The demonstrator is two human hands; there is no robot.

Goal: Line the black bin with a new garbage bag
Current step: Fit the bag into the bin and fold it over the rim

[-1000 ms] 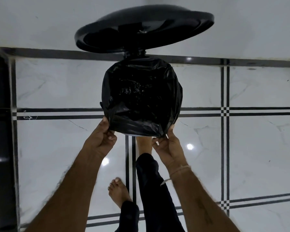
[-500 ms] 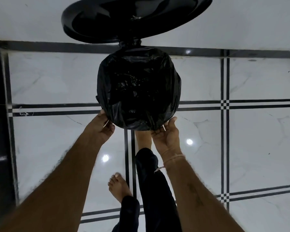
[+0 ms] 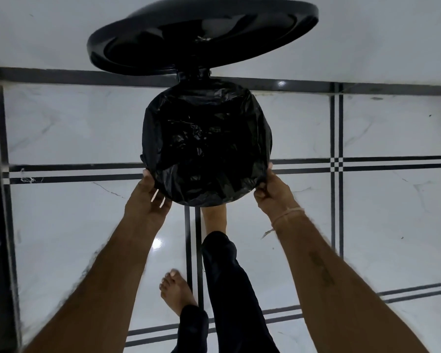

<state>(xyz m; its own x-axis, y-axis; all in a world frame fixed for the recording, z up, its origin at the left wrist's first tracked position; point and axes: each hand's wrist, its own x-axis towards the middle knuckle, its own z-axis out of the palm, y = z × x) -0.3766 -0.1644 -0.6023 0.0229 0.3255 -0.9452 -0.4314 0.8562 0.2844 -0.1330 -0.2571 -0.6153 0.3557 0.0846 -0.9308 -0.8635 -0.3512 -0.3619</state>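
Spread further apart along the near rim of the black bin point(image 3: 186, 79): left hand point(image 3: 148, 197) shifted out to the lower-left edge, right hand point(image 3: 271, 189) out to the lower-right, no longer close together at the front. Garbage bag point(image 3: 206, 146) now drawn round and taut over the opening, its earlier squarish, slack front edge gone. Right hand closed into a pinch on the plastic, no longer open-palmed beneath it.

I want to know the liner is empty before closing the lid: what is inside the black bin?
Only crumpled garbage bag plastic shows inside the black bin; its dark bottom and the bin's walls are covered.
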